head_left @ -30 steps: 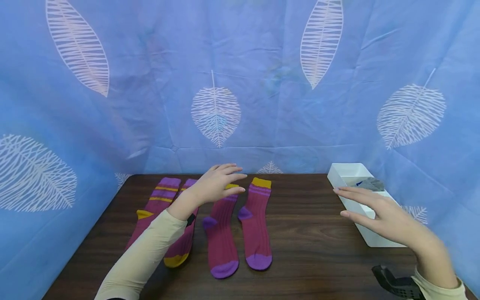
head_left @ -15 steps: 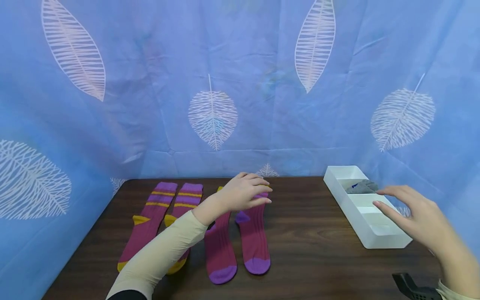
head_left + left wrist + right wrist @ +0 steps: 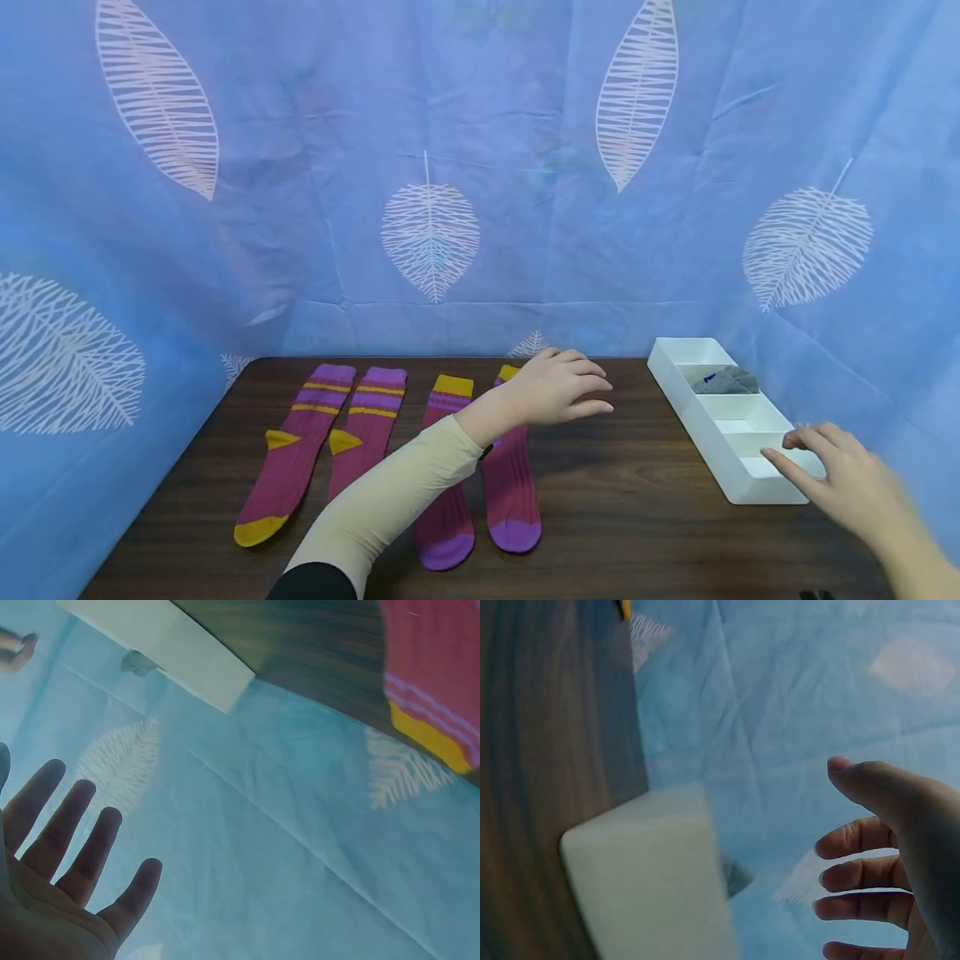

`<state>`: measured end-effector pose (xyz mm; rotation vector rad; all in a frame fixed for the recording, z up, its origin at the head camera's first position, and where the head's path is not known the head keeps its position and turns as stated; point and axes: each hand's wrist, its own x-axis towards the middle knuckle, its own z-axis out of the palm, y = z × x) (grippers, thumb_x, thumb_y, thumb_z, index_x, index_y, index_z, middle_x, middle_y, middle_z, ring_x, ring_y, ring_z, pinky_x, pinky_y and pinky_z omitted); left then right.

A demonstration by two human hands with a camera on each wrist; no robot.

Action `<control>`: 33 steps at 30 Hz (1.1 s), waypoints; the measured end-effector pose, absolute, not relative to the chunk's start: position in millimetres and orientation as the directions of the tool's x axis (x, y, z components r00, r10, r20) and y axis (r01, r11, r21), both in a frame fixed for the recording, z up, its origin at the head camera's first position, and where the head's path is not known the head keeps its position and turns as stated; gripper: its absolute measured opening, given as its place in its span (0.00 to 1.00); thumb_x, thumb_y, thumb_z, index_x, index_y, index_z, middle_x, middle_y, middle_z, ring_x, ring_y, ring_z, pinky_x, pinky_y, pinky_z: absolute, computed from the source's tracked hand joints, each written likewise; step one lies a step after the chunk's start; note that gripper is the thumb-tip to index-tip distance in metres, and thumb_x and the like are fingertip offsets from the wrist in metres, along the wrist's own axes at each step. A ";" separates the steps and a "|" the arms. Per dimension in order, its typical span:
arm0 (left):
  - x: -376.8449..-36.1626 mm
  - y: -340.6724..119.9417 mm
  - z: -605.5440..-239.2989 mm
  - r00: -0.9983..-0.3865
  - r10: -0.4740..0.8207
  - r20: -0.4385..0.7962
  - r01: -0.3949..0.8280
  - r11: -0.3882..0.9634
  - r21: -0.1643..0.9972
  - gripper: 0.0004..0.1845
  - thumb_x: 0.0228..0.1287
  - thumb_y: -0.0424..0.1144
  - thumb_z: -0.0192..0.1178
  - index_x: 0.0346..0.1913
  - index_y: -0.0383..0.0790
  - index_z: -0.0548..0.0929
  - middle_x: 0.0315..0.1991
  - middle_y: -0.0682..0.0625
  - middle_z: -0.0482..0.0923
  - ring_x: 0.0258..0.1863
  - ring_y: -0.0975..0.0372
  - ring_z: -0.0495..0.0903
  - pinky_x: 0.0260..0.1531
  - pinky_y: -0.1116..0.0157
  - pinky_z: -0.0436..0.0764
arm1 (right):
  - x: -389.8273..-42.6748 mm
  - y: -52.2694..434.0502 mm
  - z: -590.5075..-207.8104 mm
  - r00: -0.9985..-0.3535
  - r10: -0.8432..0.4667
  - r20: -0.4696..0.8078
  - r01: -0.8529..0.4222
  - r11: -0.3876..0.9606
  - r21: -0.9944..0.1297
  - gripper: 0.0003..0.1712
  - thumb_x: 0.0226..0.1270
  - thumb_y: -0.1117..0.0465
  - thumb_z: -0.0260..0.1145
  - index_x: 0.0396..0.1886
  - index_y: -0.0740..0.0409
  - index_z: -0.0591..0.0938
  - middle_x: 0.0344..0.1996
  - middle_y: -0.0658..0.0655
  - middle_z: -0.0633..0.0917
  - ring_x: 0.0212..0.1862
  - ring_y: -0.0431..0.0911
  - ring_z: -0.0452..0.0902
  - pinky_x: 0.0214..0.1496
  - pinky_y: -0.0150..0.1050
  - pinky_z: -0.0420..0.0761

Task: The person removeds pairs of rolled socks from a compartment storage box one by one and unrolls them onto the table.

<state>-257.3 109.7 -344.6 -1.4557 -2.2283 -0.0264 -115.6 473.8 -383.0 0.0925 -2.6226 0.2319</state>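
Head view | left hand [image 3: 558, 389] open over socks [image 3: 480, 467], holding nothing | right hand [image 3: 840, 479] loosely spread near tray [image 3: 738, 483], empty | socks flat on table [image 3: 637, 517], paired by pattern.

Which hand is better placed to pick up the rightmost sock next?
Left. The left hand hovers open right over the cuff of the rightmost sock, while the right hand is off by the white tray, probably too far.
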 end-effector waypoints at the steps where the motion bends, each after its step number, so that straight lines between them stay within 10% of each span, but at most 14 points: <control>1: -257.4 114.9 -344.7 -0.327 0.858 0.395 0.867 0.439 -0.236 0.22 0.71 0.61 0.49 0.59 0.59 0.81 0.60 0.61 0.79 0.62 0.65 0.74 0.60 0.60 0.74 | -115.2 476.7 -387.2 -0.872 -0.022 0.489 -0.107 0.983 -0.147 0.19 0.57 0.46 0.71 0.33 0.58 0.82 0.40 0.66 0.81 0.43 0.62 0.73 0.36 0.60 0.70; 18: -276.0 194.4 -348.8 -0.454 0.804 0.383 0.867 0.497 -0.016 0.23 0.72 0.62 0.46 0.61 0.60 0.79 0.63 0.60 0.75 0.62 0.64 0.73 0.57 0.62 0.77 | -115.7 497.0 -410.2 -0.935 -0.003 0.355 -0.058 0.988 -0.143 0.16 0.60 0.42 0.69 0.26 0.47 0.77 0.30 0.53 0.79 0.31 0.42 0.68 0.29 0.39 0.66; 33: -288.5 266.5 -366.1 -0.595 0.738 0.319 0.797 0.593 0.115 0.23 0.70 0.66 0.43 0.59 0.66 0.79 0.59 0.65 0.77 0.59 0.67 0.75 0.60 0.64 0.75 | -118.1 486.1 -411.1 -0.936 0.038 0.351 -0.019 0.988 -0.156 0.23 0.55 0.42 0.73 0.24 0.54 0.74 0.25 0.53 0.73 0.29 0.45 0.63 0.29 0.40 0.64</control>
